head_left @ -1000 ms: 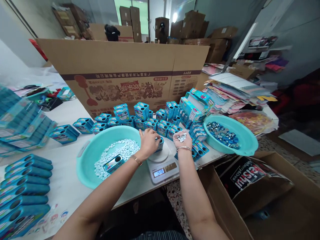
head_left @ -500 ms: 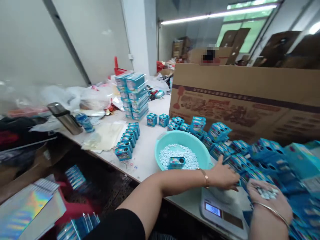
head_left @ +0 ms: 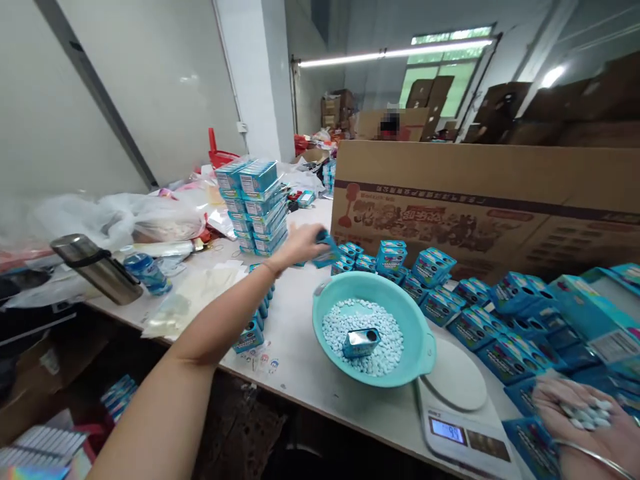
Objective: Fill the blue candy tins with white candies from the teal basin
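My left hand point(head_left: 303, 245) reaches out over the far part of the table, its fingers closed round a small blue box point(head_left: 327, 251). Low at the right, my right hand point(head_left: 565, 407) is cupped palm up, with several pale tablets point(head_left: 590, 415) in it. Between the hands stands a turquoise basin point(head_left: 425, 357) of the same pale tablets, and a blue box point(head_left: 361, 343) lies on top of them. The digital scale point(head_left: 456, 383) has a lit display and a bare round plate. My left forearm partly hides a row of blue boxes point(head_left: 249, 337).
Wrapped packs of blue boxes point(head_left: 255, 207) form a tall stack at the back left. Many small blue boxes point(head_left: 443, 305) crowd the right side before a large cardboard sheet point(head_left: 450, 200). A steel flask point(head_left: 97, 267) and a blue jar point(head_left: 149, 272) stand near the left edge.
My left hand has swung from over the scale to the far left, now with a blue box. The scale's reading has dropped. My right hand still cups tablets, and the view has shifted.
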Motion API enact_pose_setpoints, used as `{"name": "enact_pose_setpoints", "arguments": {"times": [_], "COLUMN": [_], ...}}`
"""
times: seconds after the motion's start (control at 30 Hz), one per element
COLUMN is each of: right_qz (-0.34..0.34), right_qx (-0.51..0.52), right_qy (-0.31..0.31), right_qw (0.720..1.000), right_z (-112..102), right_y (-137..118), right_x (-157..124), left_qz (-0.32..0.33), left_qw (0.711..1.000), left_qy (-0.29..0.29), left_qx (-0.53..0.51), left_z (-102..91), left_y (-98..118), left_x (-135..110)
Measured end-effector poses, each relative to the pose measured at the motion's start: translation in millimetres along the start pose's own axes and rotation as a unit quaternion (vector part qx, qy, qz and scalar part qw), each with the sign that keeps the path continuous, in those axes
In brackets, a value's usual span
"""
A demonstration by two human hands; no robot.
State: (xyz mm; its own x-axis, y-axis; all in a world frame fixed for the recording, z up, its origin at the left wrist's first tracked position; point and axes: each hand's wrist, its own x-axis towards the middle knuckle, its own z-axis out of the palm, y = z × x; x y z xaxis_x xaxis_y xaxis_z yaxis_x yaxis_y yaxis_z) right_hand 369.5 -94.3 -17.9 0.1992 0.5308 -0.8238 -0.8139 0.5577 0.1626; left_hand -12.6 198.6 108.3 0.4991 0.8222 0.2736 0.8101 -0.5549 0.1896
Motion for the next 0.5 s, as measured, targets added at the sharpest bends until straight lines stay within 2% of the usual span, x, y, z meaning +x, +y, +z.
{"name": "enact_pose_setpoints", "arguments": {"times": [0.03, 0.1, 0.13, 0.23, 0.3, 0.4, 0.5], "right_qz": [-0.006, -0.016, -0.022, -0.06, -0.084, -0.118, -0.148], "right_qx": [0.002, -0.011, -0.025, -0.079, -0.125, -0.191, -0.246], "right_qy": [-0.077, -0.208, -0.24, -0.256, -0.265, -0.286, -0.32], "right_qw": [0.997, 0.978, 0.97, 0.961, 0.952, 0.932, 0.903], "right_z": [-1, -2, -3, -6, -9, -13, -16], "right_y": [7, 21, 28, 38, 37, 25, 14], "right_x": [-3, -7, -8, -5, -1, 7, 12], "left_qz": [-0.046, -0.077, -0.087, -0.102, -0.104, -0.105, -0.106], "left_qw": [0.997, 0.992, 0.989, 0.983, 0.98, 0.979, 0.982], "left_qy": [-0.037, -0.071, -0.085, -0.109, -0.118, -0.126, -0.105], "left_qx": [0.045, 0.075, 0.086, 0.109, 0.118, 0.121, 0.112], "left_z": [8.4, 31.1, 43.2, 74.1, 86.6, 91.8, 85.3], "left_y": [-23, -59, -72, -95, -103, -107, -87], "left_x": [-1, -7, -10, -21, -24, -22, -18]}}
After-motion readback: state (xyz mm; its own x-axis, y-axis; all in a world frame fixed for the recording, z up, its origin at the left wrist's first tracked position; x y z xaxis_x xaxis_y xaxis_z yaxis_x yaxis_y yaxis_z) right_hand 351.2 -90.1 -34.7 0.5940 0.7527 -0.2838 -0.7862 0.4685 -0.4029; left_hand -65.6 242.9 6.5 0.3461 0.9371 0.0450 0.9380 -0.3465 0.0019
